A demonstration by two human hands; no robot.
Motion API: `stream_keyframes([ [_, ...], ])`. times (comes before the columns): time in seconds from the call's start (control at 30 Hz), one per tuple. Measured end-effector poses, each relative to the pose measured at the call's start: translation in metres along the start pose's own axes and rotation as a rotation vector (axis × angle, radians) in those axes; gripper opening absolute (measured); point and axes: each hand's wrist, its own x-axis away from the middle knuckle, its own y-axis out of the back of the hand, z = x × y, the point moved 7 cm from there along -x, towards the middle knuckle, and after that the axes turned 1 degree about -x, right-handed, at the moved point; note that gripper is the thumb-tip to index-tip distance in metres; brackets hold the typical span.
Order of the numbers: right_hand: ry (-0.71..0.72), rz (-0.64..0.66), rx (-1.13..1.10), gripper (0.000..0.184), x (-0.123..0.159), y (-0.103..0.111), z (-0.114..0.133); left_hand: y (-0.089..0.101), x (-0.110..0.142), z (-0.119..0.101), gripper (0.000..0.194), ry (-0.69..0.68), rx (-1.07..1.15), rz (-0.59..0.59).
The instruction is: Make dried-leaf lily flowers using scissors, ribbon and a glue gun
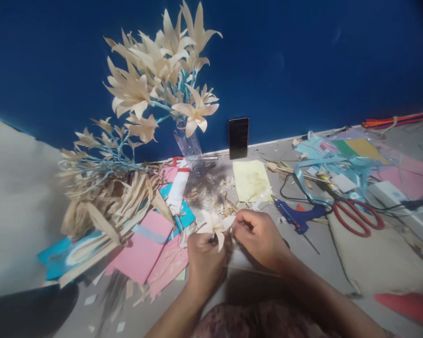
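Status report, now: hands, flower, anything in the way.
Left hand holding pale flower. Right hand at petal tip, grip unclear. Blue glue gun close on right, possible snag.

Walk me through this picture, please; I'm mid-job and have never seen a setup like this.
There is no machine here: these are a person's two bare hands, seen by one camera worn on that person's head, looking forward and down.

The left hand holds a cream, pointed-petal artificial flower from below. The right hand is bent close beside its petals; I can't tell whether it grips anything.

On the grey surface, a clear vase of similar flowers stands behind the hands. Pink paper sheets lie to the left; a blue glue gun and red-handled scissors lie to the right. A dark phone stands upright near the blue wall.
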Motion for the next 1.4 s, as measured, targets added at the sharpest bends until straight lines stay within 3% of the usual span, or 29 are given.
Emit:
stream_keyframes([
  [0.17, 0.031, -0.062, 0.056, 0.016, 0.001, 0.0, 0.002, 0.003, -0.003, -0.008, 0.014, 0.013, -0.063, -0.003],
  [0.33, 0.033, -0.073, 0.028, 0.015, 0.003, 0.0, 0.003, -0.006, -0.002, -0.008, 0.019, 0.146, 0.111, 0.132],
  [0.47, 0.039, -0.07, 0.043, 0.015, 0.003, 0.001, 0.004, -0.006, -0.001, -0.007, 0.019, 0.166, 0.173, 0.149],
  [0.7, 0.057, -0.043, 0.088, 0.019, 0.005, 0.0, 0.003, 0.004, -0.001, -0.006, 0.018, 0.053, -0.015, -0.005],
  [0.8, 0.107, -0.085, 0.154, 0.018, 0.006, 0.001, 0.005, 0.002, 0.001, -0.001, 0.023, 0.052, 0.022, -0.004],
  [0.9, 0.151, -0.136, 0.203, 0.016, 0.006, 0.003, 0.007, -0.002, 0.004, 0.004, 0.016, 0.063, 0.126, 0.009],
  [1.03, 0.17, -0.149, 0.192, 0.017, 0.006, 0.001, 0.008, -0.008, 0.009, 0.01, 0.015, 0.14, 0.269, 0.048],
  [1.17, 0.201, -0.23, 0.175, 0.017, 0.006, 0.002, 0.01, -0.006, 0.005, 0.003, 0.015, 0.19, 0.216, 0.06],
  [1.4, 0.186, -0.174, 0.109, 0.017, 0.005, -0.002, 0.009, -0.006, -0.001, 0.005, 0.027, 0.312, 0.306, 0.145],
])
